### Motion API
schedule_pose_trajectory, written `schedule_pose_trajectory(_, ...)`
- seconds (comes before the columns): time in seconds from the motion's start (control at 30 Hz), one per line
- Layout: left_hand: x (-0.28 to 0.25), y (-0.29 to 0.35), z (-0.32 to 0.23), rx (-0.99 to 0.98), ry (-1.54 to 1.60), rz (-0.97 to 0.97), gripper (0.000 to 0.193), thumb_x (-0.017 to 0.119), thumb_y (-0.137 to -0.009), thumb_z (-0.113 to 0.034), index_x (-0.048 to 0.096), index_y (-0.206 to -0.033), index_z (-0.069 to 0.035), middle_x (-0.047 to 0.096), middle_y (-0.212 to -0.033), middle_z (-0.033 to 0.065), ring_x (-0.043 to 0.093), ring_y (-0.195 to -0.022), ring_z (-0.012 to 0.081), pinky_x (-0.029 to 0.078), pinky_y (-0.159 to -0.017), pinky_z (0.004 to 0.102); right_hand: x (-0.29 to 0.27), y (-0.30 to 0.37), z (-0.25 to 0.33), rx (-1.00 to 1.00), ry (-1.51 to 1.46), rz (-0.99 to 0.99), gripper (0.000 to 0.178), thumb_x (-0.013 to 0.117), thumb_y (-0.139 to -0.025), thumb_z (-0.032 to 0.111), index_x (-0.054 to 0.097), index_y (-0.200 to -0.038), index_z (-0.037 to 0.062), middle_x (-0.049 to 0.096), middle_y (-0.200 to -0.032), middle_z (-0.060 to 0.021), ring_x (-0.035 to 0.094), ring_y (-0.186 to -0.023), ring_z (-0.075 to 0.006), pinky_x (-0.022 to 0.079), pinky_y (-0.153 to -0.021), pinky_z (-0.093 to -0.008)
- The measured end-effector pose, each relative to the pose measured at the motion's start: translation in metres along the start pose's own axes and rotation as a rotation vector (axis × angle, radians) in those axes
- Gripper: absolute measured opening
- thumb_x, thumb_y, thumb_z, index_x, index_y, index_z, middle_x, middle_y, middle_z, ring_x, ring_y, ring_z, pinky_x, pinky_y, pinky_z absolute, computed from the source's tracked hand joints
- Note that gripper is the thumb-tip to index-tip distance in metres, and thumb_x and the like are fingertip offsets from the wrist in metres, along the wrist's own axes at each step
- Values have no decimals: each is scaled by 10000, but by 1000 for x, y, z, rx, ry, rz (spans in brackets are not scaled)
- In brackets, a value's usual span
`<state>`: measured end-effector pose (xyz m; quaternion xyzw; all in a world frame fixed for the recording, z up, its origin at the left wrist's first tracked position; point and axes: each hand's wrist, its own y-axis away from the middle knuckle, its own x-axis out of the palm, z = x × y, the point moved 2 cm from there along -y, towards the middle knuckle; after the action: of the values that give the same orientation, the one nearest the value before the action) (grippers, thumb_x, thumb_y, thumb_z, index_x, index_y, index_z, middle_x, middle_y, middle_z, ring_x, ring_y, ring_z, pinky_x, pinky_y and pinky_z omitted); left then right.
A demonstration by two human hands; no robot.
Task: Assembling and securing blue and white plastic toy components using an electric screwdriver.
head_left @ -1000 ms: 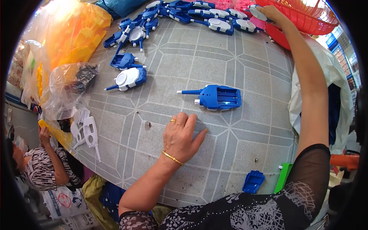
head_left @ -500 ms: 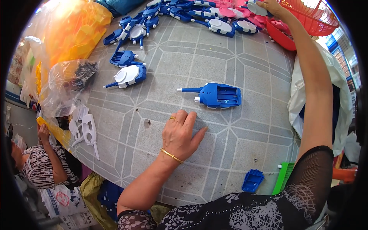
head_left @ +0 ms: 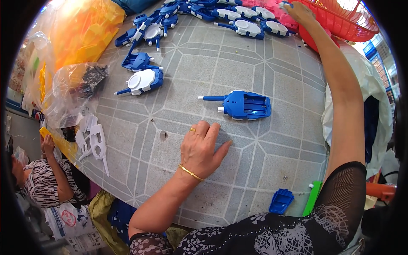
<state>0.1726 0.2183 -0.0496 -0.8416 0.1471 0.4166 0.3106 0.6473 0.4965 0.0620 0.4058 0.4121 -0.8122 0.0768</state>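
My left hand (head_left: 201, 146) rests on the tabletop, thumb apart, holding nothing. Just beyond it lies a blue plastic toy (head_left: 246, 105), its antenna-like rod to the left and an uncovered battery bay facing up. At the far right my right hand (head_left: 301, 12) reaches out, fingers closed on a blue-and-white plastic piece (head_left: 287, 5), mostly hidden by the fingers and the frame's top edge. Several finished-looking blue-and-white toys (head_left: 246, 28) lie near it. To the left are a white-faced toy (head_left: 144, 80) and an open-backed blue one (head_left: 137, 61).
A red basket (head_left: 348, 21) stands at the far right beside pink pieces (head_left: 278, 12). White frames (head_left: 97, 144) and plastic bags (head_left: 72, 91) lie left. A blue cover (head_left: 281, 201) and a green object (head_left: 313, 197) sit near my body. Another person (head_left: 53, 180) sits at left.
My right hand has moved slightly; less of the white-and-blue piece at its fingers shows now. The left hand and the toy before it stay put, while the view has shifted a little.
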Motion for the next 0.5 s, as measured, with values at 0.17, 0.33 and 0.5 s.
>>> schedule_pose_trajectory(0.17, 3, -3, -6, 28, 13, -7, 433, 822, -769, -218, 620, -1094, -14, 583, -938, 131, 591, -851, 304, 471, -724, 405, -26, 10, -42, 746, 918, -19, 572, 556, -954, 551, 713, -1102, 22, 729, -992, -220, 715, -935, -358, 545, -809, -468)
schedule_pose_trajectory(0.33, 1, 0, -2, -9, -4, 10, 432, 822, -769, -215, 622, -1096, -16, 586, -941, 130, 593, -854, 305, 474, -728, 405, 29, 1, -55, 719, 809, 82, 636, 509, -980, 577, 677, -1176, -4, 689, -1123, -290, 658, -1097, -444, 487, -947, -508)
schedule_pose_trajectory(0.5, 2, -1, -2, -19, 21, 7, 429, 821, -768, -213, 622, -1093, -17, 589, -939, 134, 594, -859, 313, 478, -733, 409, 14, 11, -47, 800, 474, 291, 640, 548, -969, 594, 671, -1166, -3, 709, -957, -182, 699, -735, -265, 548, -631, -410)
